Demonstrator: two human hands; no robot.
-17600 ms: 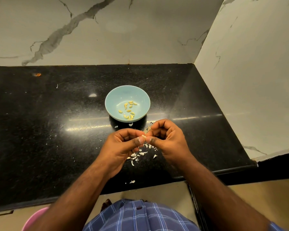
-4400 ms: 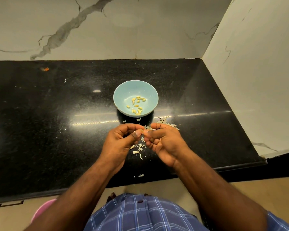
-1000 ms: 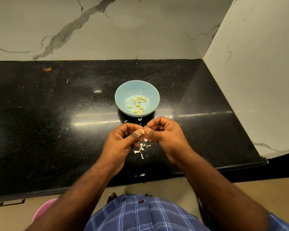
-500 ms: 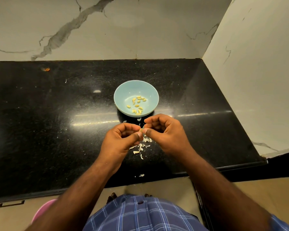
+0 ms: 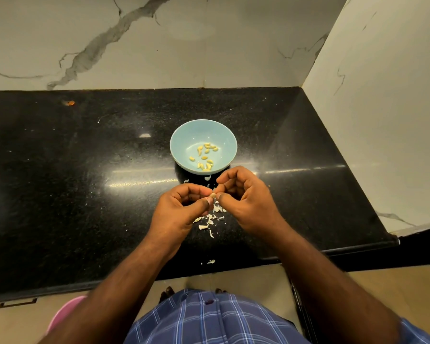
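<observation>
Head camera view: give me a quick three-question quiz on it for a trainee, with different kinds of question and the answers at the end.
1. True or false: the blue bowl holds yellowish kernels.
2. Where do the pale husk scraps lie? A: inside the bowl. B: on the black counter, on the person's side of the bowl. C: on the marble wall.
3. What do the left hand and the right hand pinch between them?

Key
1. True.
2. B.
3. A small pale seed, held at the fingertips of both hands.
</observation>
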